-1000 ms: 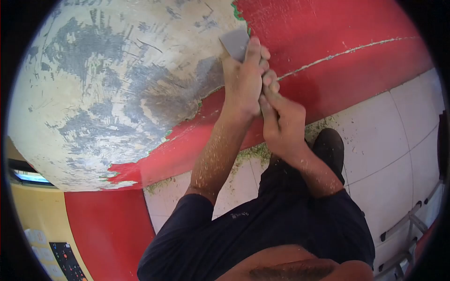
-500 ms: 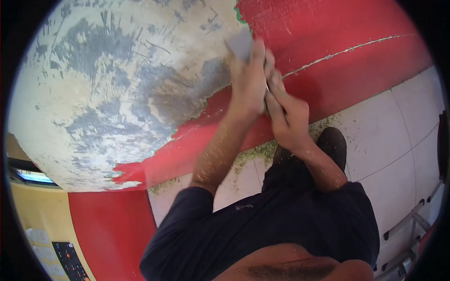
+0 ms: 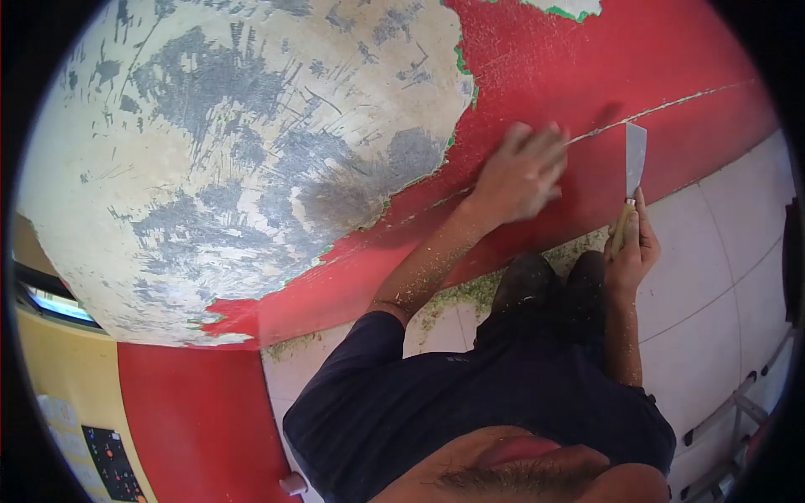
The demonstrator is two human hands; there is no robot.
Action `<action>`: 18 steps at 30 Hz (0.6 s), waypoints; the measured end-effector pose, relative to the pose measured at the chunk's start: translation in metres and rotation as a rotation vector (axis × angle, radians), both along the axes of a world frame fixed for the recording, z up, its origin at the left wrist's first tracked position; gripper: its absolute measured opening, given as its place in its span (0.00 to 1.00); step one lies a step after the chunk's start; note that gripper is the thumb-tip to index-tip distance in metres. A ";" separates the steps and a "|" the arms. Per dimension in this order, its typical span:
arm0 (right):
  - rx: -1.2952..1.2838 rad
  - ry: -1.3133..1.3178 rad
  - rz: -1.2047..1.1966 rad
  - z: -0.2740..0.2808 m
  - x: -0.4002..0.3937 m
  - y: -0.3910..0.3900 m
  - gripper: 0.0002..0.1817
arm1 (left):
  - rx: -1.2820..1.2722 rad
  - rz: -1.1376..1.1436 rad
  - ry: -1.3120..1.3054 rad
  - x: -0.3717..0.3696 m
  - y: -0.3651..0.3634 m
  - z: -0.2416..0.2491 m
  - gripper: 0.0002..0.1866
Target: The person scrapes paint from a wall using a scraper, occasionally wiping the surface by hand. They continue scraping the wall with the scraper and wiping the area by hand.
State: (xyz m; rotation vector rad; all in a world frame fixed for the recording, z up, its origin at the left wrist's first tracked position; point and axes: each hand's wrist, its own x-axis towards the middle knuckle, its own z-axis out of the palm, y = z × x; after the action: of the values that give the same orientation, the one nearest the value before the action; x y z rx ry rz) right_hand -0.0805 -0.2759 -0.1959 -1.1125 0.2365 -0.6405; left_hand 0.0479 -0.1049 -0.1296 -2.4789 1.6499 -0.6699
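Note:
My left hand is at the red part of the wall, fingers spread and a little blurred, holding nothing. My right hand is closed round the wooden handle of a scraper, its metal blade pointing up, near the lower red wall. Left of my left hand lies a large bare patch of pale and grey plaster, with a ragged green edge where the red paint stops. A pale scratched line crosses the red paint between my hands.
Paint flakes lie along the foot of the wall on the tiled floor. Metal ladder parts stand at the lower right. A yellow wall with a dark poster is at the lower left.
My hands were together on the scraper at the patch's edge. They have parted: the right has moved right and down with the scraper; the left has let go and spread over the red paint.

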 end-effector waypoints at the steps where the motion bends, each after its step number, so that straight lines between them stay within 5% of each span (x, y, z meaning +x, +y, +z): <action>1: -0.005 -0.013 -0.003 0.003 0.001 0.002 0.22 | 0.049 0.016 0.263 -0.004 0.000 0.003 0.24; 3: -0.016 -0.022 0.006 0.010 -0.002 0.003 0.22 | 0.158 0.045 0.791 -0.011 0.005 0.012 0.20; 6: -0.039 -0.025 0.019 0.017 -0.007 0.002 0.23 | -0.304 -0.184 0.097 0.000 0.029 0.043 0.20; 10: -0.038 -0.032 0.014 0.010 -0.019 0.008 0.23 | -0.382 0.235 -0.743 -0.004 0.048 0.136 0.25; 15: -0.008 -0.021 0.008 -0.005 -0.038 0.028 0.23 | -0.592 0.333 -0.844 0.029 0.013 0.159 0.48; 16: -0.017 -0.005 0.015 -0.008 -0.042 0.030 0.23 | -0.482 0.339 -0.727 0.009 -0.002 0.149 0.30; 18: -0.023 0.016 0.010 -0.013 -0.050 0.034 0.23 | -0.117 0.231 -0.650 0.013 -0.023 0.112 0.27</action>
State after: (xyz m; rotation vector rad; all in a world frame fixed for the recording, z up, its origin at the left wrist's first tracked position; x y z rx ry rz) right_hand -0.1306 -0.2423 -0.2092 -1.1409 0.2375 -0.6265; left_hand 0.0607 -0.1284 -0.0179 -2.1221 1.0916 -1.3755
